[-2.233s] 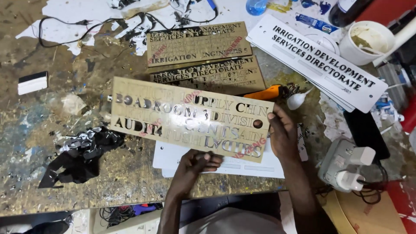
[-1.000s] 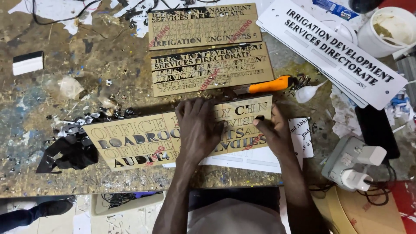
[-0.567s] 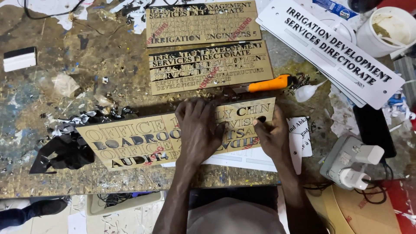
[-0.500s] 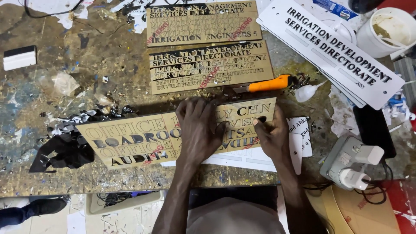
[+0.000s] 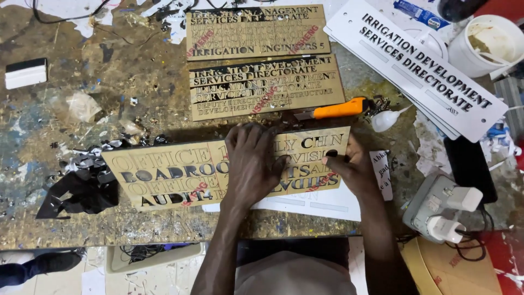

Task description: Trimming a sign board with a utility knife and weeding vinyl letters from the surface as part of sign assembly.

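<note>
The left hand (image 5: 251, 164) lies flat, fingers spread, on the tan lettering stencil sheet (image 5: 169, 175) near the workbench's (image 5: 82, 71) near edge. The right hand (image 5: 349, 166) pinches the sheet's right end. Two more tan stencil sheets (image 5: 262, 84) lie beyond. An orange utility knife (image 5: 335, 109) lies between. White sign boards (image 5: 420, 65) lie far right.

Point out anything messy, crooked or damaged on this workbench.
The tan lettered sheet under the left hand and right hand lies tilted, unlike the two squarer sheets above. Black scraps litter its left end, and the bench is paint-spattered.
</note>
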